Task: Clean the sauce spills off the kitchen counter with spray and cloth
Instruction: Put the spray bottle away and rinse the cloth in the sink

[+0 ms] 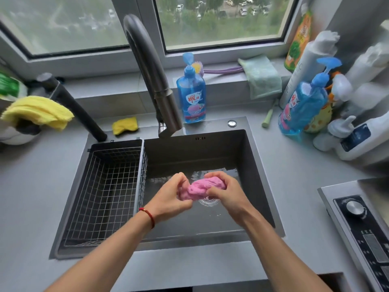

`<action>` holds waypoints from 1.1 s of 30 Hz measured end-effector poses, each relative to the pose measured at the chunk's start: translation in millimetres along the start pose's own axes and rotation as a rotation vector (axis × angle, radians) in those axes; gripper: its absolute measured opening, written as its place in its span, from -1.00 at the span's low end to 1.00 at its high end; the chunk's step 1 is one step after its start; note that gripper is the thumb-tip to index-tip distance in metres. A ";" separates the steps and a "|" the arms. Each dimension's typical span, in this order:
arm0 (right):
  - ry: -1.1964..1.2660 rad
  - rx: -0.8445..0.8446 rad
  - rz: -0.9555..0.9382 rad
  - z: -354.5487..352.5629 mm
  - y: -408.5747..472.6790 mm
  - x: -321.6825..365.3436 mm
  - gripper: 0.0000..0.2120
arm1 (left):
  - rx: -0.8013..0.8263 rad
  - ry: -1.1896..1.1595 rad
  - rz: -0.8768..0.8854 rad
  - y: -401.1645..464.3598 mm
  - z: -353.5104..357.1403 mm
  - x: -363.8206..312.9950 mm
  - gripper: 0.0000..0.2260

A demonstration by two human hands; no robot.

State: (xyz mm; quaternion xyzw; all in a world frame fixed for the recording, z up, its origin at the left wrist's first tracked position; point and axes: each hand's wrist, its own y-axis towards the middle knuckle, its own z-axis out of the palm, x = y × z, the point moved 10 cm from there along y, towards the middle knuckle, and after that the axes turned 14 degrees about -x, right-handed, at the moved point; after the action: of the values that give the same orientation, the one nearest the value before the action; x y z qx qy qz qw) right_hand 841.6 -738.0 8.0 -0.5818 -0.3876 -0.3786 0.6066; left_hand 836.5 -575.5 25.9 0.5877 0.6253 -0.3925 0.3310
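Both hands are over the sink [259,165], wringing a pink cloth [199,189] just above the drain [208,201]. The left hand [170,197] has its fingers curled tight round the cloth's left end, and the right hand [223,189] has its fingers wrapped over the right end, so the cloth is bunched and twisted between them, held clear of the sink floor. The likely trouble from here is a cloth that goes back to the bench [31,186] too wet: a half-hearted twist would leave water that smears sauce about rather than lifting it. Drips could also fall on the bench edge, or towards the stove panel [362,232] on the right, if the cloth is carried across before it stops running. A loose grip could let it drop onto the wet sink floor. No sauce spill can be made out on the bench in this view. By count: one pink cloth, two blue pump bottles, one [192,91] behind the tap [151,72] and one [303,106] at the right, one wire basket [109,186] in the sink's left part, one yellow sponge [125,125], one yellow cloth [40,111] at far left, and one green cloth [263,76] on the sill. The white bottles crowded at the right are too blurred to count, and I cannot tell which is the spray.
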 end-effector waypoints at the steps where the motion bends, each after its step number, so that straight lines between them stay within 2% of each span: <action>1: -0.033 -0.001 -0.042 -0.6 -3.8 7.3 -0.61 | 0.036 -0.061 -0.041 -3.7 1.5 -1.6 -0.69; 4: -0.049 0.067 -0.075 6.3 -15.2 20.6 -0.58 | 0.110 -0.119 -0.085 -8.2 6.7 -11.8 -0.66; 6: -0.137 0.041 -0.099 5.0 -19.1 24.7 -0.53 | 0.155 -0.124 -0.080 -8.6 8.0 -15.6 -0.77; 8: -0.297 -0.022 -0.120 -0.3 -22.9 27.9 -0.53 | 0.105 -0.161 -0.071 -4.3 -4.9 -14.2 -0.86; 10: -0.367 -0.053 -0.124 -1.9 -30.9 30.2 -0.68 | 0.054 -0.256 -0.077 -3.0 -24.8 -10.2 -0.80; 13: -0.166 0.013 -0.073 7.7 -43.8 34.4 -0.79 | 0.072 -0.421 -0.131 -9.7 -42.0 -8.6 -0.67; 16: 0.080 0.053 -0.023 21.7 -55.2 42.1 -0.73 | 0.064 -0.319 -0.127 -13.9 -50.0 -6.9 -0.44; 18: 0.011 0.026 -0.094 29.4 -61.5 49.7 -0.78 | 0.155 -0.242 -0.107 -18.5 -47.0 -7.6 -0.44; 20: -0.043 0.025 -0.169 35.6 -67.8 58.3 -0.80 | 0.234 -0.353 -0.140 -24.5 -42.8 -9.6 -0.43; 22: -0.066 0.042 -0.204 40.8 -72.0 68.9 -0.76 | 0.264 -0.604 -0.268 -31.4 -41.8 -11.7 -0.39; 23: -0.106 0.037 -0.222 40.8 -74.2 74.5 -0.75 | 0.250 -0.733 -0.312 -32.9 -42.1 -13.2 -0.43; 25: -0.167 0.015 -0.260 36.5 -77.2 83.6 -0.75 | 0.116 -0.859 -0.291 -24.4 -53.9 -11.8 -0.51; 27: -0.140 -0.042 -0.282 25.3 -79.1 90.4 -0.75 | -0.023 -0.859 -0.188 -19.4 -73.4 -17.8 -0.60; 30: -0.023 -0.125 -0.322 12.4 -84.6 99.5 -0.74 | -0.129 -0.785 -0.014 -20.5 -92.4 -39.2 -0.78; 33: 0.085 -0.045 -0.271 23.5 -91.9 100.4 -0.68 | -0.128 -0.749 0.043 -23.9 -92.5 -48.6 -0.72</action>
State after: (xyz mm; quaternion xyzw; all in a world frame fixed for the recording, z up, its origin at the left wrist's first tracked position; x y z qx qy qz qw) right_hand 798.6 -718.7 137.8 -0.5209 -0.4282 -0.4898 0.5526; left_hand 821.5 -517.3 114.7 0.3943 0.4718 -0.5334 0.5808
